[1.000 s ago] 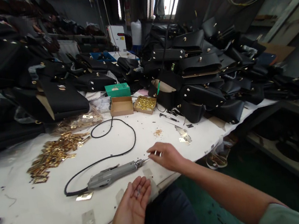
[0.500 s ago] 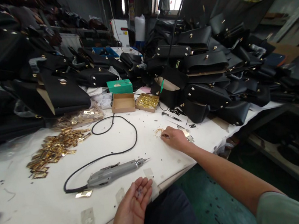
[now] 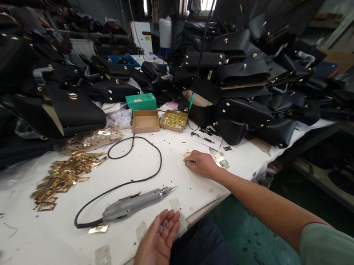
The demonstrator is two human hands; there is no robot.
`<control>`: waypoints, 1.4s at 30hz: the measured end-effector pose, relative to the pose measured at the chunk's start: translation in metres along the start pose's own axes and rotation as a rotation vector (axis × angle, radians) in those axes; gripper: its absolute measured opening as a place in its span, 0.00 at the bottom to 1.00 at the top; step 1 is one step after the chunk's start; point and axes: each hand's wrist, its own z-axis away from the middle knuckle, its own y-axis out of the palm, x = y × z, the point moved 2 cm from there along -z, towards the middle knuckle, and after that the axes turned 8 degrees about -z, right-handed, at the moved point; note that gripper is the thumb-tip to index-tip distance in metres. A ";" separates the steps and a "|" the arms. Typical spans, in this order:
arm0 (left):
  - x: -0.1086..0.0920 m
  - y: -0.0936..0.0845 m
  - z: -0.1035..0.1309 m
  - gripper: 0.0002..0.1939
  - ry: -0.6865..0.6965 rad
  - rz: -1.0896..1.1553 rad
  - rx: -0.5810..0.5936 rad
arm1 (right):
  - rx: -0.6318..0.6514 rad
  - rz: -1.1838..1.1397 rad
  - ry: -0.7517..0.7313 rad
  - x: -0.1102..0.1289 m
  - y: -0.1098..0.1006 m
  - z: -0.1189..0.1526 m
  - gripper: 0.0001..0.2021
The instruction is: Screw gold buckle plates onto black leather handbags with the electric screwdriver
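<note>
My left hand [image 3: 161,244] is palm up at the table's front edge, fingers stretched out and slightly cupped. Tiny pale, see-through pieces [image 3: 165,226] lie in the palm, too small to name. Beyond it, my right hand [image 3: 201,164] rests on the table with fingers closed in a pinch; whatever is between the fingertips is hidden. Close to those fingertips is a scatter of tiny gold screw-like pieces [image 3: 186,154], partly covered by the hand. A grey electric screwdriver [image 3: 134,204] lies on its side left of my hands, its bit pointing right.
Gold metal plates [image 3: 61,177] are heaped at the left. Behind stand a cardboard box [image 3: 145,122], a box of small gold parts [image 3: 174,120] and a green box [image 3: 141,102]. Black bags [image 3: 246,109] pile up at the back right. The screwdriver's black cord [image 3: 160,165] loops across the table.
My right hand has moved a little to the left, over part of the gold scatter, uncovering metal plates to its right. My left hand has hardly moved.
</note>
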 end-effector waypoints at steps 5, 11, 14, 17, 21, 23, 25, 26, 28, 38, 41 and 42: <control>0.001 0.000 -0.001 0.12 0.009 -0.007 -0.007 | -0.070 -0.044 -0.037 -0.004 0.003 0.003 0.13; 0.001 0.002 -0.001 0.12 -0.005 0.012 -0.005 | -0.040 -0.072 -0.041 -0.004 0.003 0.003 0.12; 0.000 0.001 -0.002 0.13 -0.008 0.015 0.003 | -0.030 -0.081 -0.052 -0.002 0.000 0.003 0.10; 0.000 0.000 -0.001 0.13 -0.005 0.013 -0.001 | -0.042 -0.088 -0.054 -0.003 -0.002 0.004 0.10; 0.001 0.001 0.000 0.12 0.005 0.001 -0.005 | -0.034 -0.113 -0.061 -0.006 -0.001 0.007 0.14; 0.001 0.001 0.000 0.12 0.004 -0.002 -0.002 | -0.019 -0.126 -0.070 -0.007 -0.001 0.009 0.15; 0.001 0.001 -0.001 0.12 0.003 -0.002 0.000 | -0.012 -0.138 -0.068 -0.008 -0.001 0.011 0.14; 0.001 0.001 -0.001 0.12 0.004 -0.002 0.000 | -0.016 -0.144 -0.063 -0.009 -0.002 0.012 0.14; 0.002 0.001 -0.001 0.12 0.012 -0.003 0.003 | -0.032 -0.160 -0.053 -0.011 -0.002 0.014 0.14; 0.002 0.002 0.000 0.12 0.015 -0.002 0.004 | -0.034 -0.189 -0.134 -0.005 0.005 0.026 0.17; 0.002 0.002 0.000 0.12 0.014 -0.004 -0.004 | -0.036 -0.157 -0.147 0.003 0.001 0.026 0.13; 0.002 0.002 0.001 0.12 0.013 -0.007 -0.004 | -0.049 -0.146 -0.135 0.004 -0.002 0.027 0.12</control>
